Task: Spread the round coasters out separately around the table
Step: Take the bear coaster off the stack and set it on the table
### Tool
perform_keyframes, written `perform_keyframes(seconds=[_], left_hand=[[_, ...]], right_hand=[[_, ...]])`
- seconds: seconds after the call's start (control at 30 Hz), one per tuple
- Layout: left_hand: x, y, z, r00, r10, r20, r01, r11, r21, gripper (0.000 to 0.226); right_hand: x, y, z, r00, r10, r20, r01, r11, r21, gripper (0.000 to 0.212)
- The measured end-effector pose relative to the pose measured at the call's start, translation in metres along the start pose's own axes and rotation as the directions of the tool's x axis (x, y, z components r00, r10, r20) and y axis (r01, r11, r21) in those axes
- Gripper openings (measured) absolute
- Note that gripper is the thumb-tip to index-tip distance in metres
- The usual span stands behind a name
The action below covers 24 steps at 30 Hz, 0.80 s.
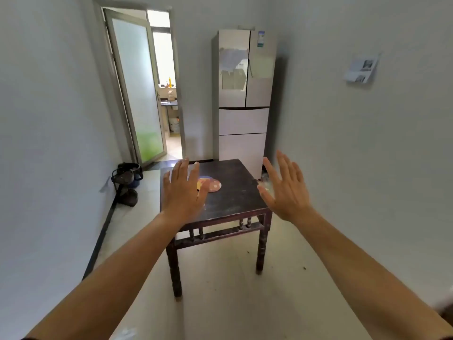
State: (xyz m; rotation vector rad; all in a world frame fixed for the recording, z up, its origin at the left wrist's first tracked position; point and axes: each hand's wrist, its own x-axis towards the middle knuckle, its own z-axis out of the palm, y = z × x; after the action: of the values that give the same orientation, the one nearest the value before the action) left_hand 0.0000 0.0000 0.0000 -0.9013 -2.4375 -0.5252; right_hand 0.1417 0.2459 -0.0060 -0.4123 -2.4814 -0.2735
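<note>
Reaching forward, left hand and right hand are both raised flat with fingers spread, grasping nothing. Round coasters lie overlapped in one cluster on the dark wooden desk, partly hidden behind the left hand. Fridge stands behind the desk.

dark table top mostly bare, overlapping coasters near its middle, fridge close behind

The round coasters lay overlapping in one small heap on the far left part of my dark wooden table, pink one on top, yellow and blue edges showing beneath.
</note>
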Motion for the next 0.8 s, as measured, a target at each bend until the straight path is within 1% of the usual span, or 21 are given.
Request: perform_keyframes(seconds=[0.03,0.1,0.23,0.33,0.43,0.6,0.8], left_hand=[[0.004,0.0,0.01,0.999,-0.014,0.038,0.014,1.0,0.003,0.063],[0.016,-0.003,0.039,0.998,-0.014,0.062,0.011,0.999,0.04,0.063],[0.056,-0.007,0.108,0.991,-0.019,0.131,0.01,0.997,0.071,0.065],[0.102,-0.003,0.16,0.974,-0.068,0.216,0.045,0.993,0.11,0.068],[0.154,0.001,0.196,0.952,-0.132,0.275,0.11,0.989,0.095,0.069],[0.229,-0.009,0.236,0.943,-0.145,0.3,0.122,0.988,0.093,0.069],[0.278,-0.057,0.296,0.912,-0.217,0.349,0.189,0.975,0.114,0.069]], right_hand=[[0.004,0.002,0.012,1.0,0.001,0.019,0.0,1.0,-0.013,0.075],[0.013,0.012,0.044,0.999,0.02,0.032,-0.019,0.999,-0.037,0.077],[0.04,0.04,0.119,0.994,0.029,0.11,-0.028,1.0,-0.006,0.079],[0.076,0.067,0.17,0.983,0.061,0.171,-0.072,0.996,0.055,0.08],[0.12,0.092,0.207,0.969,0.081,0.234,-0.118,0.982,0.151,0.08],[0.193,0.116,0.261,0.96,0.023,0.28,-0.087,0.972,0.219,0.078],[0.259,0.097,0.345,0.925,-0.069,0.373,-0.044,0.957,0.287,0.078]])
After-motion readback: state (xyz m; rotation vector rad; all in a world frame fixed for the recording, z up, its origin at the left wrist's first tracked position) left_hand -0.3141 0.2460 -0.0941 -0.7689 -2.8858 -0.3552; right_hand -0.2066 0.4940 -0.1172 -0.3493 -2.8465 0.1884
